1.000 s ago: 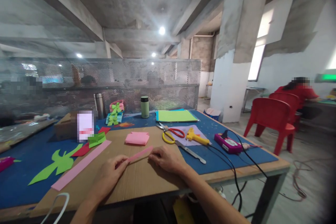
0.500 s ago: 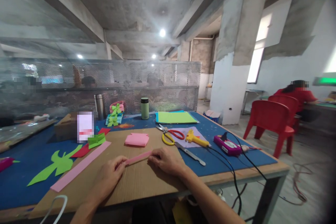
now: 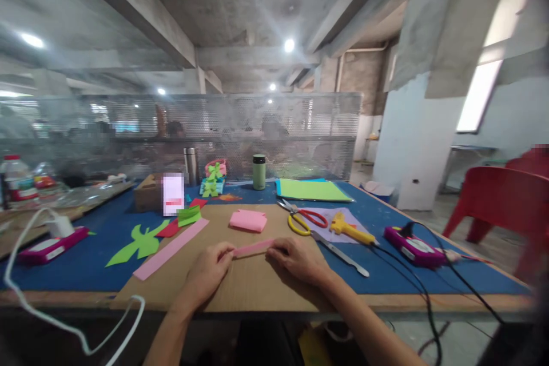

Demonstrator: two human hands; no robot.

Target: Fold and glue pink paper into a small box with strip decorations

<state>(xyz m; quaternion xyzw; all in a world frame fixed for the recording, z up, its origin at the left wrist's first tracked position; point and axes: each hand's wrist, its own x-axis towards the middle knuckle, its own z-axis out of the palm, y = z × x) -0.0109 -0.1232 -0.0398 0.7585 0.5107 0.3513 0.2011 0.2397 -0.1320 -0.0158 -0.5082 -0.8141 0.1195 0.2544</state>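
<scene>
A short pink foam strip [image 3: 253, 248] lies on a brown cardboard sheet [image 3: 253, 286] at the table's near edge. My left hand [image 3: 209, 271] pinches the strip's left end, fingers closed on it. My right hand [image 3: 299, 258] presses down on the strip's right end with curled fingers. Just beyond the strip sits a folded pink foam piece [image 3: 248, 220]. A long pink strip [image 3: 170, 249] lies diagonally to the left of my left hand.
Scissors [image 3: 300, 220], a yellow glue gun [image 3: 351, 230] and a metal blade [image 3: 341, 253] lie right of my hands. Magenta devices [image 3: 412, 245] [image 3: 45, 245] with cables sit at both sides. Green foam cutout [image 3: 139, 243], flasks [image 3: 258, 171], a mesh screen and a red chair [image 3: 497, 206] surround.
The view has swung left, bringing the left magenta device and white cable into sight. Both hands keep hold of the pink strip, which has hardly moved on the cardboard.
</scene>
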